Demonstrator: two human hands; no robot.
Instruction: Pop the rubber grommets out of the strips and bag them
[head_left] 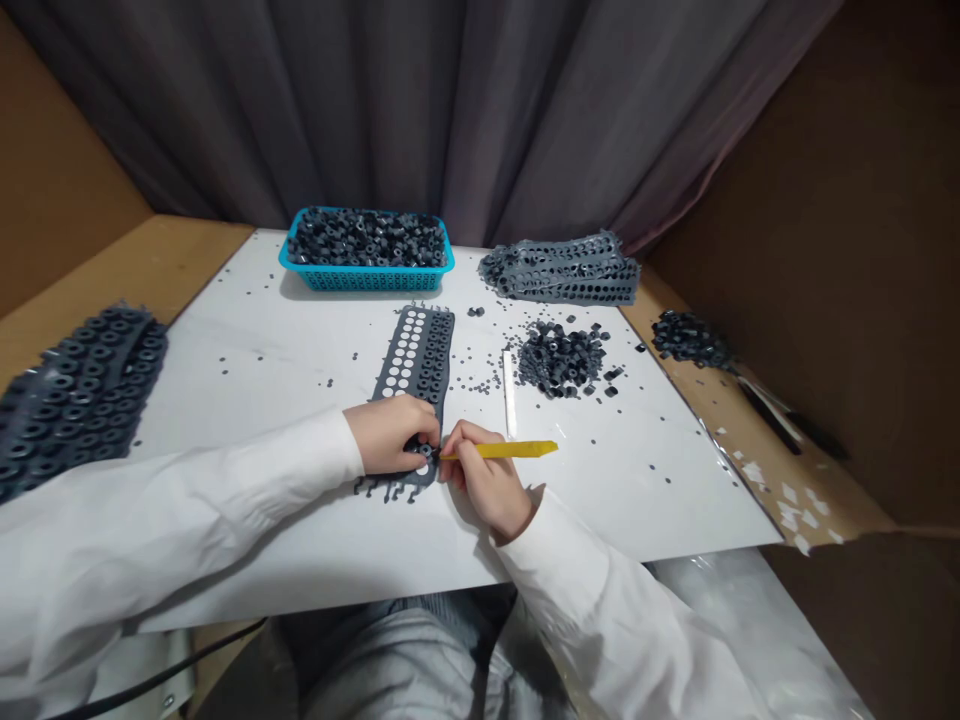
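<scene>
A dark grey molded rubber sheet (pixel 446 345) with rows of round holes lies lengthwise in front of me. Its left columns are open holes, and raised rings fill the right columns. My left hand (pixel 394 432) rests on the sheet's near part, thumb and fingers closed around a small dark rubber ring (pixel 425 451). Close beside it, my right hand (pixel 487 480) grips a slim yellow pen-like tool (pixel 521 449), whose tip meets the sheet's right edge by the ring. The fingers partly hide that tip.
At the back stand a blue basket (pixel 364 280) full of dark rings and a stack of punched sheets (pixel 562 270). Loose rings (pixel 562 358) are heaped to the right, near a white strip (pixel 510 393). Ringed sheets (pixel 82 390) lie left. Black-handled tools (pixel 769 412) lie on the right ledge.
</scene>
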